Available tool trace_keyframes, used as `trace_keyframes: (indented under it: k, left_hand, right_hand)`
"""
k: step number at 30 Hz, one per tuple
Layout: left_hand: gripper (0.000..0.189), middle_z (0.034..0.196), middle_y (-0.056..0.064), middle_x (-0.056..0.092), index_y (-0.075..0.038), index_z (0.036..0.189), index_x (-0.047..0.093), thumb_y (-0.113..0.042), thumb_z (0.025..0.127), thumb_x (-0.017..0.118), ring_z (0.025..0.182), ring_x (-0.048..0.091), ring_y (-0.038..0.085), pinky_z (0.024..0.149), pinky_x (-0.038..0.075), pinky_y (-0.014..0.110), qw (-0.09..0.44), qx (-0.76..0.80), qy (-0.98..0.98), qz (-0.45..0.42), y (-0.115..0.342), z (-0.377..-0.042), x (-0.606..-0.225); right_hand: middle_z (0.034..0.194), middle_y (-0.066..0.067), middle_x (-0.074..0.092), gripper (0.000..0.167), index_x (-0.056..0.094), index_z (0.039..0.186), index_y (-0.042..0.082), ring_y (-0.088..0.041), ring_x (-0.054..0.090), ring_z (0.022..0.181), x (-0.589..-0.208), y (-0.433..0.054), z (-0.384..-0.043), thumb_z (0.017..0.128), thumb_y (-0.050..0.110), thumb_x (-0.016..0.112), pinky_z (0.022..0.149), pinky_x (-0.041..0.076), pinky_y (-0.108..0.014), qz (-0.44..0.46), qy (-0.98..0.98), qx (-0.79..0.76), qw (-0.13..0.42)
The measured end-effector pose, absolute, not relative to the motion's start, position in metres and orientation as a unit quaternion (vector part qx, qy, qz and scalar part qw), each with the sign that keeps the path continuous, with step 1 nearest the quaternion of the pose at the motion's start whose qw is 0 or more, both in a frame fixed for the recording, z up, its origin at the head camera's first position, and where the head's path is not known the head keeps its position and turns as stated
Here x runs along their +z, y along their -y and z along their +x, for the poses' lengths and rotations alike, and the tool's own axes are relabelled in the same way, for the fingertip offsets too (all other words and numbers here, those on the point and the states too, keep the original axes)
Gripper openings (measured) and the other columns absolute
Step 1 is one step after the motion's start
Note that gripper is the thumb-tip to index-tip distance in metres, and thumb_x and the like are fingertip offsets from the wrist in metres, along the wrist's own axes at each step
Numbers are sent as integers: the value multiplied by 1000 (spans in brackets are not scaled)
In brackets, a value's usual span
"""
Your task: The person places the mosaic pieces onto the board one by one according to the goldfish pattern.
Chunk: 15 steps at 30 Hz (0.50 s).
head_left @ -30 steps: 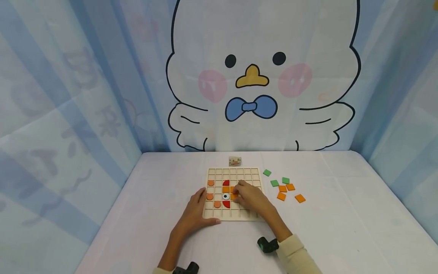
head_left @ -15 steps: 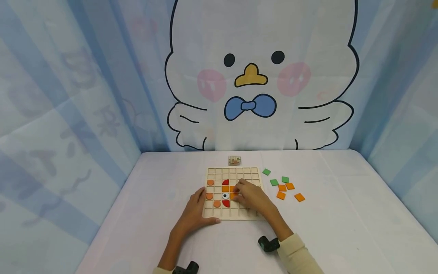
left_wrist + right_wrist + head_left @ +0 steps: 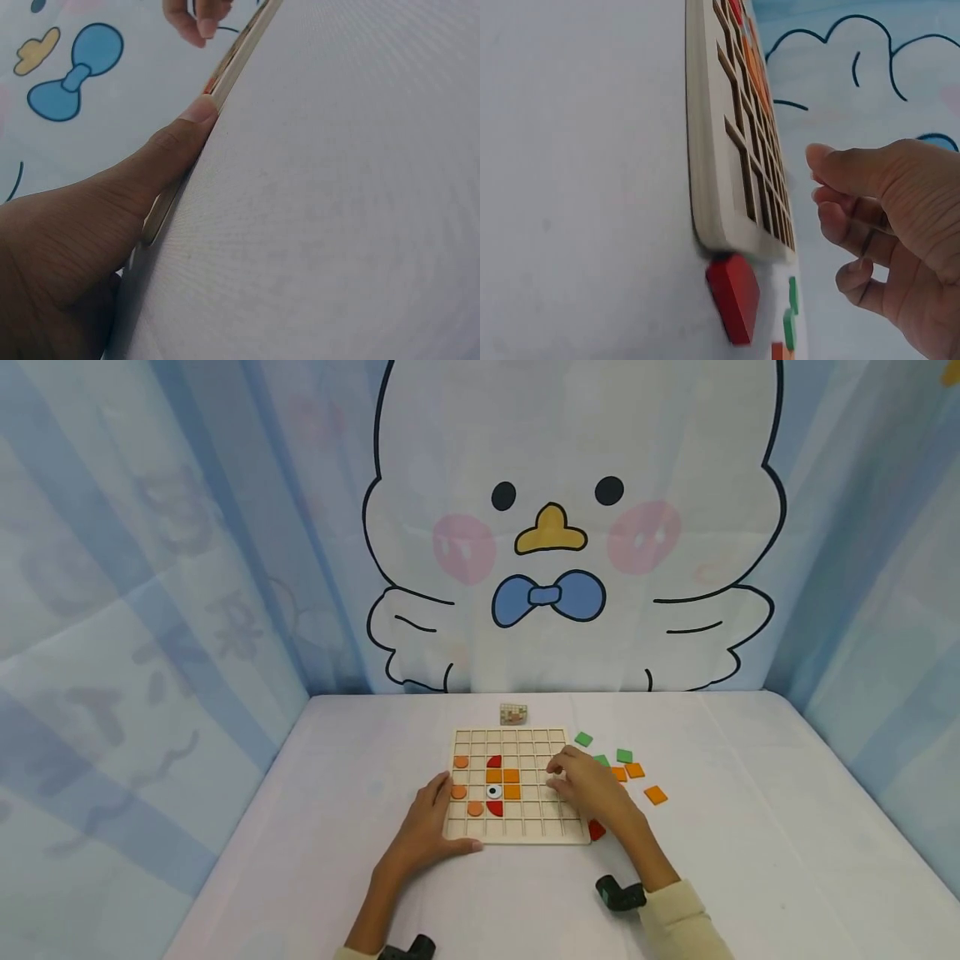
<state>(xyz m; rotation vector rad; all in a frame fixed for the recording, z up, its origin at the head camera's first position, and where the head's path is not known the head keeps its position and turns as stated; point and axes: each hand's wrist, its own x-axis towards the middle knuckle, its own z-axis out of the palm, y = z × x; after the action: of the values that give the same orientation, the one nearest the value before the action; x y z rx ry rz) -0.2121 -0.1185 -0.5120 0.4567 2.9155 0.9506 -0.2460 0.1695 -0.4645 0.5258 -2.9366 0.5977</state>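
A wooden grid board (image 3: 540, 831) lies flat on the table. My left hand (image 3: 427, 827) rests at its near left corner, fingers along the left side; the left wrist view shows the straight thumb (image 3: 169, 154) pressing the near edge. In the board's cells sit several orange squares (image 3: 512, 776), an eye tile (image 3: 493, 791), two red quarter-circle pieces (image 3: 495, 808) and orange discs (image 3: 476, 808). Above the board's right side hovers my right hand (image 3: 596, 789). Its fingers are loosely bent, with nothing seen between them in the right wrist view.
Green tiles (image 3: 624, 756) and loose orange squares (image 3: 656, 795) lie right of the board, partly hidden by my right hand. A red piece (image 3: 735, 296) lies by the near right corner. Behind the board is a small patterned card (image 3: 513, 714). A printed curtain (image 3: 337, 527) surrounds the table.
My right hand has left the orange squares at mid-board and moved right, uncovering them and the red piece by the corner. The left hand stays in place.
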Motion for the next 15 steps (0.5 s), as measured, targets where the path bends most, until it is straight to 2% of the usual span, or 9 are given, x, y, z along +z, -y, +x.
trace_keyframes:
  k: [7,15]
  left_hand:
    - [121,161,12,21,-5,154,26,-68,65,78,142,30,31,115,34,48,18,303,-942,145,119,-214,-512]
    - [121,161,13,21,-3,154,26,-65,65,80,143,30,32,115,33,50,22,317,-938,142,119,-210,-512]
  right_hand:
    - [94,-3,61,18,69,100,7,-15,57,80,-466,-209,-246,86,17,75,73,54,-32,143,967,198,72]
    - [98,-9,61,25,70,102,2,-20,55,83,-470,-240,-240,84,18,77,81,55,-41,105,976,184,53]
